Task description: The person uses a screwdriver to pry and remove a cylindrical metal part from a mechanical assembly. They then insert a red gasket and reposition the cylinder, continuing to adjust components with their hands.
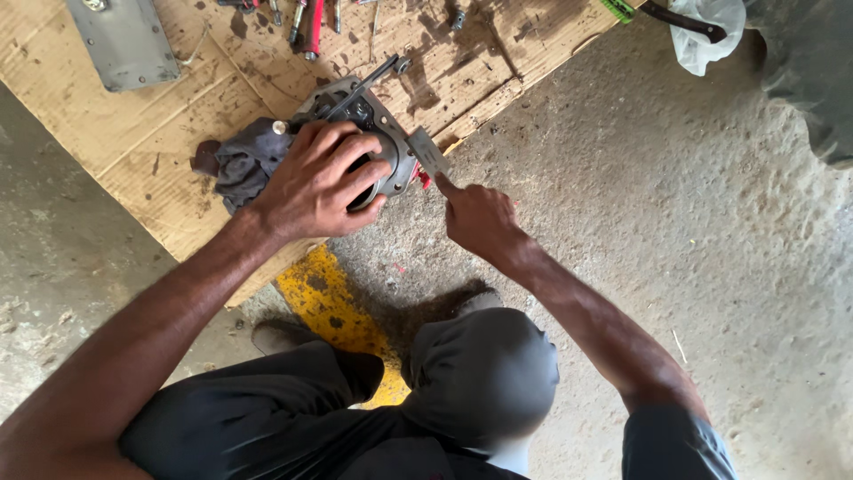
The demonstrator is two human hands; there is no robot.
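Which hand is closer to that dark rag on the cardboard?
Left. The left hand grips the round metal engine part right beside the dark rag, its wrist almost over it. The right hand, holding a flat metal blade, is across the part, farther away.

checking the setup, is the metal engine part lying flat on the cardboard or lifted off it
Lying flat: the metal engine part rests on the cardboard beside a dark rag, pressed down by the left hand.

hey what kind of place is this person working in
Probably an informal repair workshop, with work done on the ground. The left hand steadies a metal engine part on oil-stained cardboard over a concrete floor, while the right hand scrapes it with a flat blade; hand tools lie nearby.
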